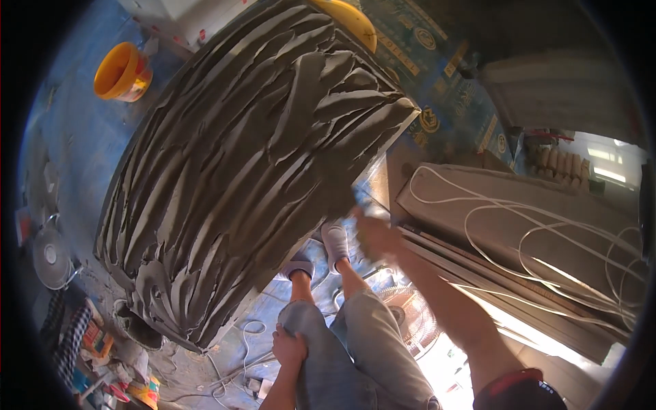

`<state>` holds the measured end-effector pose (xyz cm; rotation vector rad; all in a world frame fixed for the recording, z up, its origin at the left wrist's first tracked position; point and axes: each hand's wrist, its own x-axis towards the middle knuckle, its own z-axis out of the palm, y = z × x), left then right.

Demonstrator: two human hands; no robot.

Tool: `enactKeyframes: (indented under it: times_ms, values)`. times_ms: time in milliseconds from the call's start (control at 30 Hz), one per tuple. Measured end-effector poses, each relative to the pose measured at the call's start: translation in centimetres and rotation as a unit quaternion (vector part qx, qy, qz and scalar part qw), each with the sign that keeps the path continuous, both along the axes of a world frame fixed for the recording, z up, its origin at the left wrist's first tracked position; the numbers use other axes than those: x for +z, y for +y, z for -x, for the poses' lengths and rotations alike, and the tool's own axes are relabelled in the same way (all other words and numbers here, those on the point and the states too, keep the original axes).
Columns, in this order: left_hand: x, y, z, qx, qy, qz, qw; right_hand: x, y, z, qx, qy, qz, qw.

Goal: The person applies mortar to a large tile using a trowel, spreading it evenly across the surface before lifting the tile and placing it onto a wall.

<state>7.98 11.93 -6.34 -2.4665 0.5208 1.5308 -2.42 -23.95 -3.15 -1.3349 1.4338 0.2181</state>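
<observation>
A large slab (pixel 239 157) coated with grey mortar combed into long ridges fills the middle of the view, tilted toward me. My right hand (pixel 376 236) reaches out to the slab's lower right edge. It is blurred with its fingers curled, and I cannot tell whether it holds something. My left hand (pixel 288 345) rests flat on my left knee on the jeans and holds nothing. My feet in grey shoes (pixel 335 244) stand just below the slab's edge.
An orange bucket (pixel 121 70) stands on the blue floor sheet at the far left. A yellow tub (pixel 354 20) peeks over the slab's top. Stacked boards (pixel 478 205) with looped white cable (pixel 547 229) lie to the right. A fan (pixel 51 256) sits at left, another fan (pixel 410 311) beside my legs.
</observation>
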Motion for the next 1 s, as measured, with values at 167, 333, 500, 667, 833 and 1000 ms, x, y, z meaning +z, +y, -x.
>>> enactKeyframes:
  times_ms: [167,333,500,667,833,1000]
  values:
    - [0.3,-1.6,2.9,-0.009,-0.020,0.019,1.000,-2.5,15.0,-2.7,0.093,-0.051,0.007,0.994]
    - [0.2,-1.5,5.4,0.015,-0.047,0.004,0.999,0.5,3.3,3.7,0.337,0.114,0.143,0.924]
    - [0.3,-3.9,8.8,-0.011,-0.053,-0.020,0.998,2.7,-10.8,11.1,0.150,0.213,0.210,0.942]
    - [0.7,-2.3,8.9,0.015,-0.083,-0.004,0.996,-3.0,-17.0,18.7,0.070,-0.037,0.269,0.960]
    - [0.6,-4.6,8.3,-0.006,-0.098,0.024,0.995,-11.5,-23.6,24.1,-0.054,-0.054,0.251,0.965]
    - [1.9,-0.2,9.3,0.049,-0.103,-0.053,0.992,-16.6,-20.3,19.7,0.105,-0.020,0.286,0.952]
